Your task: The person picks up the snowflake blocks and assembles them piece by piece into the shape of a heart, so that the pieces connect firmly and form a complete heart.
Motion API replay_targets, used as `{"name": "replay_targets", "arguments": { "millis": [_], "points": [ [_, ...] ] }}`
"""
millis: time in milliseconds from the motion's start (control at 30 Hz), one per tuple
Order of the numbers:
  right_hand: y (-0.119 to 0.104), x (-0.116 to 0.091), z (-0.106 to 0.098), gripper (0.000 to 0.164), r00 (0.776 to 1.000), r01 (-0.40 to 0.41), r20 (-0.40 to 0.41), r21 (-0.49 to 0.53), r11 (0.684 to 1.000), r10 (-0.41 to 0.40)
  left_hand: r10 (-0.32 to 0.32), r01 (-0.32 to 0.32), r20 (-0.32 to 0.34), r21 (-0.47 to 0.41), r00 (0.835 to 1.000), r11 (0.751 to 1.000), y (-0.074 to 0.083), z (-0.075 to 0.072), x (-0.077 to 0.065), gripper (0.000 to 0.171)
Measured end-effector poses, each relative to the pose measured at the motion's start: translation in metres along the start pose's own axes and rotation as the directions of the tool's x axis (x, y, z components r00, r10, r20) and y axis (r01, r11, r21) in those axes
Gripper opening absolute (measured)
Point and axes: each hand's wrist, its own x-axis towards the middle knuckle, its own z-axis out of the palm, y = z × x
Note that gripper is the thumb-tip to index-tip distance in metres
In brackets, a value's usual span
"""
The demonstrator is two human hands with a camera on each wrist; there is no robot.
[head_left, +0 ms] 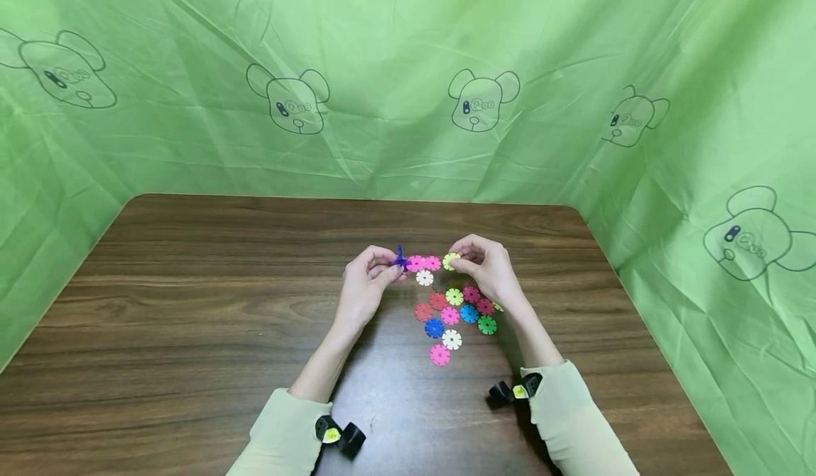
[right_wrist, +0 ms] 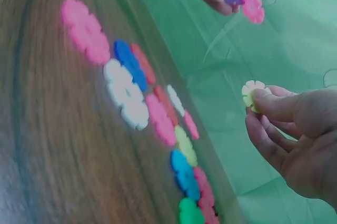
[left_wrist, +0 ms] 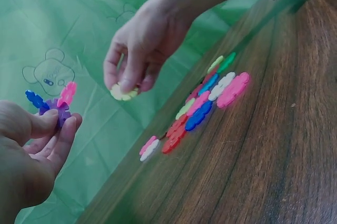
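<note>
My left hand (head_left: 366,285) pinches a purple notched plastic disc (left_wrist: 57,111) between thumb and fingers. A blue disc (left_wrist: 35,99) and a pink disc (left_wrist: 67,94) stand up from it at angles, slotted into it. Across from it, my right hand (head_left: 487,267) pinches a yellow disc (right_wrist: 254,95) by its edge. Both hands are raised above the table, a short gap apart. On the tabletop between them lie a second pink disc (head_left: 433,263) and a white disc (head_left: 424,278).
Nearer me on the brown wooden table (head_left: 191,320) lies a loose group of flat discs, among them a red disc (head_left: 423,312), a blue disc (head_left: 435,328), a white disc (head_left: 452,339) and a green disc (head_left: 487,325). Green cloth (head_left: 395,157) hangs around the table's far and side edges.
</note>
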Motion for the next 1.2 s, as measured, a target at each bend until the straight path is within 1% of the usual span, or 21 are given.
{"name": "replay_targets", "arguments": {
  "millis": [133,233,400,600,700,867,1000,1200],
  "points": [
    [-0.007,-0.002,-0.001,0.016,1.000,0.010,0.012,0.108,0.994,-0.011,0.010,-0.010,0.000,0.019,1.000,1.000,0.000,0.001,-0.001,0.018],
    [-0.012,-0.002,-0.002,0.018,1.000,0.006,0.019,0.159,0.987,-0.009,0.010,-0.010,0.003,0.030,1.000,0.999,0.000,0.001,-0.002,0.018],
    [-0.020,-0.005,-0.001,0.019,0.999,-0.004,0.034,0.204,0.979,-0.003,0.003,-0.003,0.007,0.029,1.000,1.000,0.002,0.001,-0.003,0.018],
    [-0.025,-0.008,0.002,0.019,0.998,0.010,0.054,0.261,0.965,-0.025,0.003,-0.003,0.013,0.032,1.000,0.999,0.001,0.002,-0.003,0.017],
    [-0.027,-0.008,0.004,0.019,0.998,0.019,0.057,0.277,0.961,-0.037,0.014,-0.015,0.015,0.030,1.000,0.999,0.001,0.002,-0.003,0.017],
    [-0.028,-0.009,0.006,0.020,0.996,0.037,0.066,0.269,0.962,-0.057,0.030,-0.031,0.017,0.038,0.999,0.999,0.001,0.004,-0.003,0.017],
    [-0.029,-0.009,0.008,0.019,0.996,0.038,0.064,0.263,0.964,-0.056,0.025,-0.026,0.024,0.050,0.999,0.998,0.001,0.004,-0.004,0.017],
    [-0.031,-0.010,0.008,0.019,0.997,0.039,0.057,0.267,0.963,-0.056,0.015,-0.016,0.027,0.040,1.000,0.999,0.001,0.004,-0.004,0.017]
  ]
}}
